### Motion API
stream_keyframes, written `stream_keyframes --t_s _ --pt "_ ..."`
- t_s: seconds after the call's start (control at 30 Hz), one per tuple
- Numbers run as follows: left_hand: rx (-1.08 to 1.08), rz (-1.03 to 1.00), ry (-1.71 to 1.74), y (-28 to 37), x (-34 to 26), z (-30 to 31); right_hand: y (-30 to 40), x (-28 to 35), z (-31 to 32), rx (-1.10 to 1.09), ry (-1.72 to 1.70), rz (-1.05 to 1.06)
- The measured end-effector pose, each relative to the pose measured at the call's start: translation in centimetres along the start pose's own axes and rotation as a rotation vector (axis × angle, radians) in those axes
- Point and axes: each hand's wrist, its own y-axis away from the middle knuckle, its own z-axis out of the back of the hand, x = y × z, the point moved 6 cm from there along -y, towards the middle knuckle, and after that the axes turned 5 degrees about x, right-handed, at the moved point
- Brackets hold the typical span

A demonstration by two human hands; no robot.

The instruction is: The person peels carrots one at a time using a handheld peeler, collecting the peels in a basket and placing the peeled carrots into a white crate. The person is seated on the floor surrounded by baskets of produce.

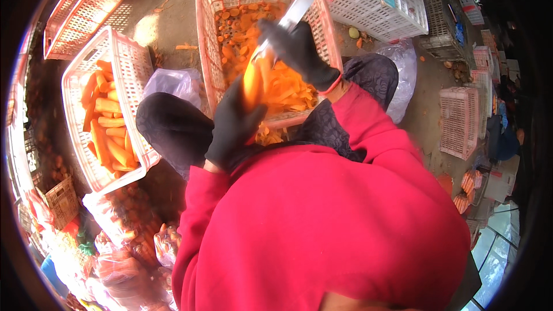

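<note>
In my gloved left hand [236,123] is a thick peeled carrot [253,84], tilted with its far end up towards the crate. My right hand [302,54], also in a black glove, grips a long flat metal peeling blade [301,3]. Its broad end sticks out to the upper right, and its lower end meets the carrot's far tip; motion blurs that spot. Beneath both hands stands a pink plastic crate [209,52] between my knees. Orange carrot peelings [293,88] heap up at its near side, and cut round carrot ends [233,12] lie towards its far side.
Left of my knee, a tilted pink crate [151,155] holds many peeled carrots [113,127]. Beyond it is another crate [86,13]. A white crate [371,17] carrying boxes stands at the upper right. Clear plastic bags [402,77] lie beside my legs; bagged carrots [125,272] are at lower left.
</note>
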Motion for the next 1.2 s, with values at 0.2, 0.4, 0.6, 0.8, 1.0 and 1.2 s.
stream_keyframes --t_s 0.2,0.4,0.6,0.8,1.0,1.2 --pt "-0.065 0.006 -0.539 0.9 -1.1 -0.4 -2.7 -6.8 5.6 -0.287 0.129 -0.229" --pt "-0.089 -0.147 -0.967 -0.2 -0.9 -0.6 -1.4 0.3 1.3 -0.182 0.141 0.177" --pt "-0.154 -0.23 -1.217 0.6 -0.3 0.7 -1.9 -5.7 7.8 -0.262 0.262 -0.19" --pt "-0.219 -0.173 -0.978 0.0 -0.9 1.4 -0.7 -4.1 6.1 -0.173 0.234 -0.237" --pt "-0.24 -0.095 -0.739 -0.3 -0.9 2.0 4.1 -1.8 0.5 0.162 0.266 0.137" --pt "-0.249 -0.196 -0.387 -0.4 -1.3 2.6 5.2 -12.2 0.5 0.394 0.509 -0.287"
